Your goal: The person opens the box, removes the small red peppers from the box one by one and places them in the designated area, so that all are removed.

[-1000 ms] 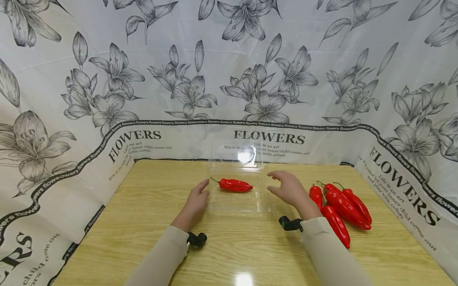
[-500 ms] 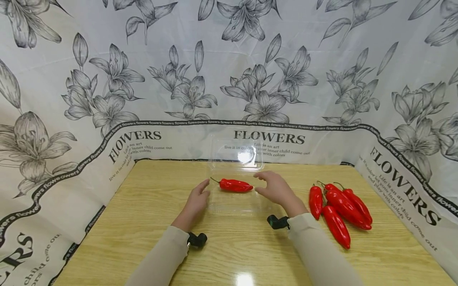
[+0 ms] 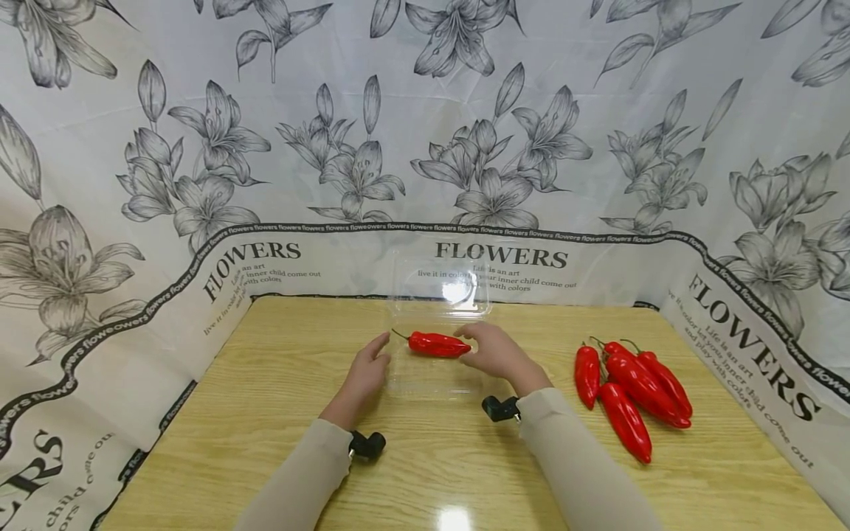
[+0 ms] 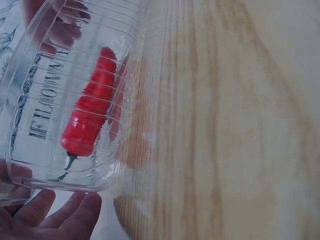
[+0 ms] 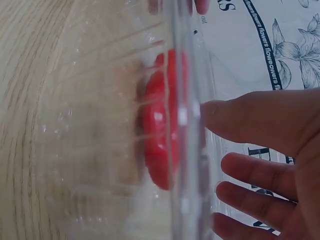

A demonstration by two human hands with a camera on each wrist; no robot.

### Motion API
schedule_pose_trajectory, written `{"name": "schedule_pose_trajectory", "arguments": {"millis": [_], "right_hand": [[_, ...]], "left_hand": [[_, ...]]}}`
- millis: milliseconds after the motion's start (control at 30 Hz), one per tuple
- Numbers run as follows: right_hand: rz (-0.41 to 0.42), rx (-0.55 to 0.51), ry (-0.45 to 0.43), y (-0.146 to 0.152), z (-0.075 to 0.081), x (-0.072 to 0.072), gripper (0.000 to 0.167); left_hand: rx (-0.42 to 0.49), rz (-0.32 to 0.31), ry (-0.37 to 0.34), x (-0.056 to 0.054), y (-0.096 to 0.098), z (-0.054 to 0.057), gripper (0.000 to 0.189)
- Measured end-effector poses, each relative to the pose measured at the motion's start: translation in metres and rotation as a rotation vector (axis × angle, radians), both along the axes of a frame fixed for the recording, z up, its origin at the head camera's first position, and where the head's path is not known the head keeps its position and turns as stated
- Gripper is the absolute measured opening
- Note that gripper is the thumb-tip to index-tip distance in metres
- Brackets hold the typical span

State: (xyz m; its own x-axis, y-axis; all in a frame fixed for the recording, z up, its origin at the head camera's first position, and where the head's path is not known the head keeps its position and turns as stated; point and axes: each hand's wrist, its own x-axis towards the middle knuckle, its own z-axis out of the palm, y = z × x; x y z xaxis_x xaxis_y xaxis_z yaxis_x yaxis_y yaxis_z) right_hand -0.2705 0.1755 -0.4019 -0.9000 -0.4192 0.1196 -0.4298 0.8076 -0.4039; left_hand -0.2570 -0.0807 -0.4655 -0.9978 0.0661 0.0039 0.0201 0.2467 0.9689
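Observation:
A clear plastic clamshell box (image 3: 434, 388) stands on the table, its lid (image 3: 425, 295) raised at the back. Inside lies a red pepper (image 3: 434, 344), stem pointing left. My left hand (image 3: 361, 376) is at the box's left side; in the left wrist view its fingers (image 4: 82, 215) are extended against or very near the clear wall. Over the box's right side is my right hand (image 3: 499, 355), thumb and fingers apart, close to the pepper's tip. In the right wrist view the box wall stands between camera and pepper (image 5: 161, 120), so whether the fingers touch it cannot be told.
Several more red peppers (image 3: 640, 380) lie in a loose cluster on the wooden table (image 3: 279, 354) at the right. A flower-printed cloth (image 3: 358, 262) hangs round the table's back and sides, close behind the lid.
My right hand has moved left, from outside the box's right side to the pepper's tip. The left hand, box and pepper have stayed in place.

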Motion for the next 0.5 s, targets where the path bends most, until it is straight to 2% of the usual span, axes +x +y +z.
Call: {"name": "schedule_pose_trajectory", "arguments": {"millis": [500], "right_hand": [[-0.027, 0.029, -0.115, -0.018, -0.001, -0.014, 0.052]], "left_hand": [[0.02, 0.018, -0.022, 0.001, 0.002, 0.002, 0.05]]}}
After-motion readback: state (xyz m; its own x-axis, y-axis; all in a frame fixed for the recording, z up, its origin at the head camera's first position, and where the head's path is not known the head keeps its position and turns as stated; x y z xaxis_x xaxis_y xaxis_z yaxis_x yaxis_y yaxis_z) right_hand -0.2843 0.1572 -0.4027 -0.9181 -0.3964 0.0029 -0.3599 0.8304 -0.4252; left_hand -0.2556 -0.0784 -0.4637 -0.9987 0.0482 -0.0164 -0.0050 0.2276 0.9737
